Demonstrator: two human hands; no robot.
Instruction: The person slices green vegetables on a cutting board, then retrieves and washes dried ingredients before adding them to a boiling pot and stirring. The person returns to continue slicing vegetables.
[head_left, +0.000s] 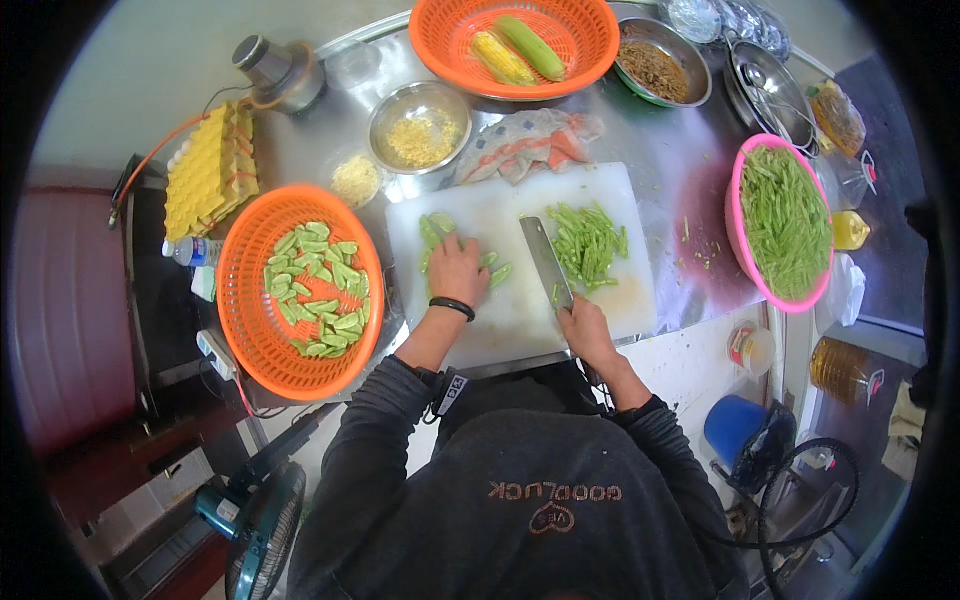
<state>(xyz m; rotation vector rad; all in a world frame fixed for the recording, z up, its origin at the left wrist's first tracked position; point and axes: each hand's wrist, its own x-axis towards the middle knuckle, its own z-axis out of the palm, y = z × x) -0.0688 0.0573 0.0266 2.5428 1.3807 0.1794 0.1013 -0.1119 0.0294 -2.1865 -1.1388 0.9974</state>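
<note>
My left hand (459, 274) rests over green vegetable pieces (442, 223) on the left part of a white cutting board (480, 337); whether its hidden fingers grip any, I cannot tell. My right hand (587, 330) is closed round the handle of a cleaver (545, 259), its blade pointing away from me across the board. Right of the blade lies a pile of thin green strips (589, 244). An orange plastic basket (247, 330) with halved green pieces stands left of the board. At the right, a pink basin (739, 225) is heaped with cut green strips (784, 217).
Beyond the board are a crumpled cloth (525, 146), a steel bowl of chopped yellowish bits (424, 139), an orange basket with corn (442, 71) and a bowl of brown food (656, 71). Yellow egg trays (206, 172) stand at the left; a fan (266, 525) is below.
</note>
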